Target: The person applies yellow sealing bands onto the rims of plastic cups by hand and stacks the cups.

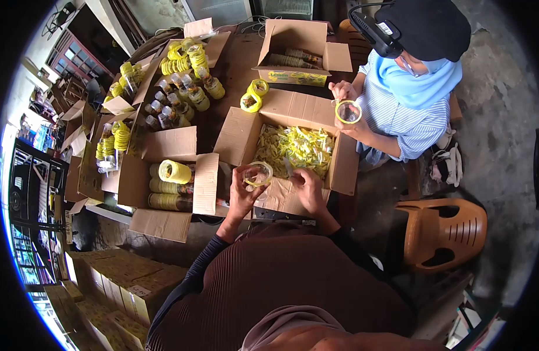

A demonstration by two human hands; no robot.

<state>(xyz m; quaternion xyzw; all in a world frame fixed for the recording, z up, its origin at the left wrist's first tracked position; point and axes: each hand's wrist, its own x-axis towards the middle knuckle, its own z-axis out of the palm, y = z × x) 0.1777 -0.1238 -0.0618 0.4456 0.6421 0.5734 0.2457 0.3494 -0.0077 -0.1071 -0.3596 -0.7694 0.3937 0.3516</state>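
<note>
My left hand (241,190) is wrapped round a clear plastic cup (259,175) with a yellow rim, tilted with its mouth toward me. To the right, my right hand (308,188) has its fingers curled together over the near flap of an open cardboard box. A small pale piece shows by its fingertips, too unclear to name. Just beyond both hands, that cardboard box (344,161) holds a heap of small yellow-and-white packets (296,146). The cup hangs at the box's near left corner.
Across the box, a co-worker (413,99) holds a similar yellow-rimmed cup (348,112). At left, an open carton (132,178) contains stacked yellow-rimmed cups (175,172). More stacks (198,98) stand behind it. A lemon-printed carton (296,76) is at the back, an orange chair (445,234) at right.
</note>
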